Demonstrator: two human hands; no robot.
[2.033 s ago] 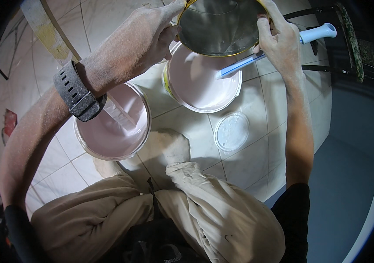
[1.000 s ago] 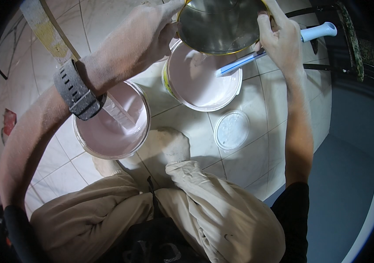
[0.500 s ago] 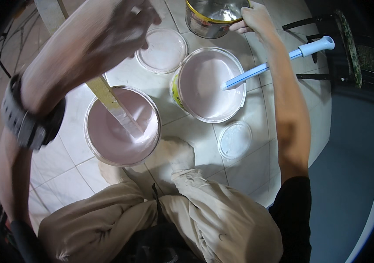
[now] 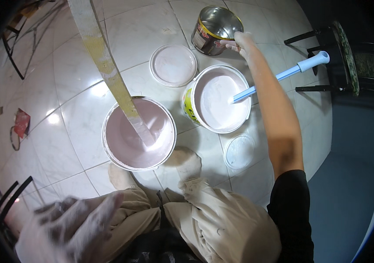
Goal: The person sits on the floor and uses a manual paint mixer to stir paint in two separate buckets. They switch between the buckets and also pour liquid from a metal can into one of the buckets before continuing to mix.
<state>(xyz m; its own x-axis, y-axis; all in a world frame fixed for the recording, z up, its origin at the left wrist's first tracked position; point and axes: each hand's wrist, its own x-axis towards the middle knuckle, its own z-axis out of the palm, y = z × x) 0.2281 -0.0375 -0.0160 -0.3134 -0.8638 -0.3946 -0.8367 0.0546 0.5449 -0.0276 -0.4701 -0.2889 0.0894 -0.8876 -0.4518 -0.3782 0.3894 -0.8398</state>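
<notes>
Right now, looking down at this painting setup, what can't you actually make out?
- Left hand: blurred by motion in the head view, so its grip is unclear.
- Metal can: whether the right hand grips the rim or only touches it is too small to tell.
- Wooden stick: its top is cut off by the picture edge, its tip sunk in the pink paint bucket.

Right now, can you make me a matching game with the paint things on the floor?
Things:
1. wooden stick
2. blue-handled tool
3. metal can
4. round lid

Places:
A. touched by the right hand
B. lying flat on the tiles
C. leaning in the left bucket
D. resting in the right bucket

Pairs: 1-C, 2-D, 3-A, 4-B
</notes>
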